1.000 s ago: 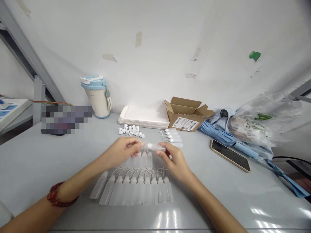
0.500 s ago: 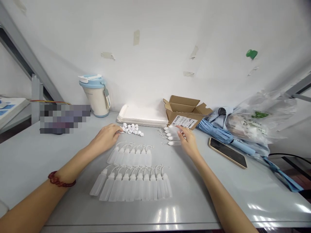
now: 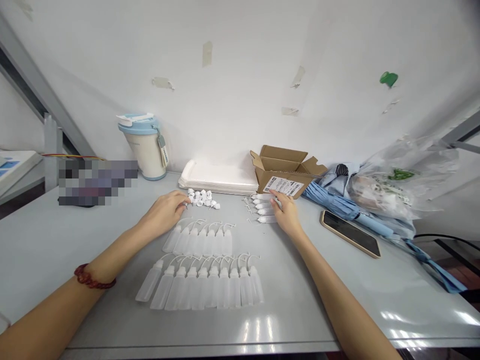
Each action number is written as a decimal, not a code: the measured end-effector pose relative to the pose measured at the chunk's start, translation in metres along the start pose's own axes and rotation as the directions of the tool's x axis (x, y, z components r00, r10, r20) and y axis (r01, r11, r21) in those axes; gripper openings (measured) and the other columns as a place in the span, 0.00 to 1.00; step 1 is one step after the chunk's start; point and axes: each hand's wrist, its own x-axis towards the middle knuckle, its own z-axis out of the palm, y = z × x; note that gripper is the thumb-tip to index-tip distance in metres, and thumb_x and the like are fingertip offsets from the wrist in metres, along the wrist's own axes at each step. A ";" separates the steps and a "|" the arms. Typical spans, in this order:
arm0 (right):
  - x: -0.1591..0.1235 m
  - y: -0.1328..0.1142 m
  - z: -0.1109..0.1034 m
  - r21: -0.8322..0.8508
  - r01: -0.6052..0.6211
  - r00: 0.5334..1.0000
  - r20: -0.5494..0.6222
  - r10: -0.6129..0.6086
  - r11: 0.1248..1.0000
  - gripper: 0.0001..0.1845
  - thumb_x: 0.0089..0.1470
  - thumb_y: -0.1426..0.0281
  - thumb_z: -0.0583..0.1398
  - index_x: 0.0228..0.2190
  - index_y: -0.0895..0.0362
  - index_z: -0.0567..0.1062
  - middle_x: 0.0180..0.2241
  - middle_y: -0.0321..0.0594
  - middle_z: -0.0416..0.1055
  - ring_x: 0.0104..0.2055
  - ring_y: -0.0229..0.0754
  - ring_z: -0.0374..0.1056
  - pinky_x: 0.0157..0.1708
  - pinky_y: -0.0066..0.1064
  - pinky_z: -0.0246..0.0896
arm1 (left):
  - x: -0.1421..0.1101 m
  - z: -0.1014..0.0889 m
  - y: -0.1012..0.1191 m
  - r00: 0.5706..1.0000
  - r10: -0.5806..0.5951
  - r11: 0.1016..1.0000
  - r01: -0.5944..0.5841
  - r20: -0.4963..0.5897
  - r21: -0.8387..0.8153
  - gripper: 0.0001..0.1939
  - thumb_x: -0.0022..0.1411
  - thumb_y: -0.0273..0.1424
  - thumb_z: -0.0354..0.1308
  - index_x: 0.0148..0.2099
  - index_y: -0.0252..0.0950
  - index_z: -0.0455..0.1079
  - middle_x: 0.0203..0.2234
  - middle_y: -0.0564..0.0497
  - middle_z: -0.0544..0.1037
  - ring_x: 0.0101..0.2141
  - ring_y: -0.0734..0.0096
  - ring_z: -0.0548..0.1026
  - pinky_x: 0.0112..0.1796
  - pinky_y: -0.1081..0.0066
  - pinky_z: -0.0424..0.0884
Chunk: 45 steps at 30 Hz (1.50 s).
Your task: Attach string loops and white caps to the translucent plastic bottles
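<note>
White plastic caps (image 3: 203, 197) were met from nine o'clock by the left hand (image 3: 164, 214), translucent white-tipped bottles (image 3: 264, 212) from three by the right hand (image 3: 288, 212); grips unclear.

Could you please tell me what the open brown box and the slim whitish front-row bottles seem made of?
The open, brown rectangular box looks like matt cardboard, with creased flaps. The slim whitish front-row bottles look like smooth plastic, being translucent; how soft is unclear.

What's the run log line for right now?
left hand: at white caps | right hand: at bottles by carton
</note>
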 end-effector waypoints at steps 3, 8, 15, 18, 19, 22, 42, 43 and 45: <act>0.000 0.002 0.000 0.017 -0.016 1.000 -0.014 0.016 1.000 0.21 0.56 0.69 0.49 0.47 0.61 0.72 0.45 0.48 0.73 0.44 0.51 0.62 0.46 0.45 0.57 | 0.000 -0.003 0.004 0.999 -0.031 0.999 0.031 0.027 -0.007 0.19 0.57 0.31 0.42 0.42 0.32 0.72 0.42 0.43 0.76 0.40 0.57 0.74 0.44 0.63 0.68; 0.000 0.004 0.002 0.057 -0.048 0.997 -0.053 0.051 0.997 0.19 0.54 0.69 0.50 0.44 0.60 0.72 0.44 0.49 0.73 0.43 0.49 0.66 0.44 0.45 0.59 | -0.001 -0.003 0.006 0.999 -0.025 1.000 0.025 0.037 0.005 0.20 0.58 0.32 0.41 0.41 0.32 0.73 0.41 0.42 0.76 0.39 0.58 0.74 0.42 0.64 0.68; -0.001 0.002 0.003 0.133 -0.096 0.988 -0.111 0.111 0.986 0.13 0.52 0.70 0.52 0.39 0.60 0.70 0.40 0.50 0.73 0.38 0.45 0.70 0.36 0.39 0.65 | -0.001 -0.002 0.005 0.999 -0.017 0.999 0.016 0.034 0.031 0.19 0.59 0.32 0.41 0.41 0.33 0.73 0.40 0.43 0.77 0.39 0.59 0.74 0.41 0.65 0.68; -0.002 0.000 0.002 0.153 -0.088 0.988 -0.111 0.105 0.984 0.11 0.53 0.71 0.52 0.38 0.59 0.69 0.39 0.49 0.73 0.40 0.45 0.71 0.39 0.40 0.65 | -0.001 -0.003 0.005 0.999 -0.018 0.999 0.017 0.039 0.033 0.19 0.58 0.31 0.41 0.41 0.34 0.73 0.40 0.43 0.77 0.39 0.59 0.74 0.41 0.66 0.68; -0.002 -0.001 0.003 0.157 -0.083 0.989 -0.109 0.101 0.984 0.11 0.53 0.72 0.52 0.38 0.58 0.69 0.39 0.49 0.73 0.41 0.45 0.71 0.40 0.40 0.65 | -0.001 -0.003 0.005 0.999 -0.020 0.999 0.018 0.040 0.034 0.19 0.58 0.31 0.41 0.41 0.34 0.73 0.40 0.43 0.77 0.39 0.59 0.74 0.42 0.66 0.68; -0.004 -0.003 0.003 0.155 -0.072 0.991 -0.102 0.089 0.985 0.12 0.52 0.73 0.51 0.39 0.58 0.69 0.40 0.49 0.73 0.42 0.46 0.71 0.41 0.41 0.65 | -0.001 -0.003 0.005 0.999 -0.025 0.999 0.024 0.044 0.037 0.19 0.58 0.30 0.41 0.41 0.33 0.73 0.40 0.43 0.77 0.39 0.59 0.74 0.41 0.66 0.67; -0.043 -0.111 -0.019 0.414 0.146 0.790 0.498 -0.358 0.898 0.11 0.59 0.75 0.52 0.38 0.56 0.74 0.32 0.39 0.68 0.32 0.38 0.65 0.34 0.30 0.61 | -0.003 -0.004 0.003 0.997 -0.039 0.994 0.032 0.065 0.109 0.16 0.59 0.33 0.43 0.40 0.36 0.72 0.35 0.45 0.76 0.36 0.58 0.74 0.37 0.66 0.67; -0.044 -0.112 -0.019 0.411 0.160 0.769 0.519 -0.375 0.897 0.11 0.59 0.75 0.52 0.37 0.56 0.74 0.32 0.39 0.68 0.32 0.38 0.65 0.34 0.30 0.61 | -0.004 -0.004 0.003 0.997 -0.042 0.993 0.034 0.070 0.116 0.16 0.59 0.33 0.44 0.39 0.36 0.71 0.35 0.45 0.76 0.36 0.58 0.74 0.37 0.66 0.67; -0.045 -0.112 -0.019 0.395 0.185 0.738 0.549 -0.392 0.900 0.12 0.60 0.75 0.51 0.37 0.57 0.74 0.30 0.39 0.67 0.31 0.38 0.64 0.33 0.29 0.60 | -0.004 -0.005 0.005 0.995 -0.045 0.991 0.034 0.084 0.126 0.15 0.59 0.33 0.44 0.38 0.36 0.70 0.35 0.46 0.76 0.37 0.58 0.74 0.36 0.66 0.66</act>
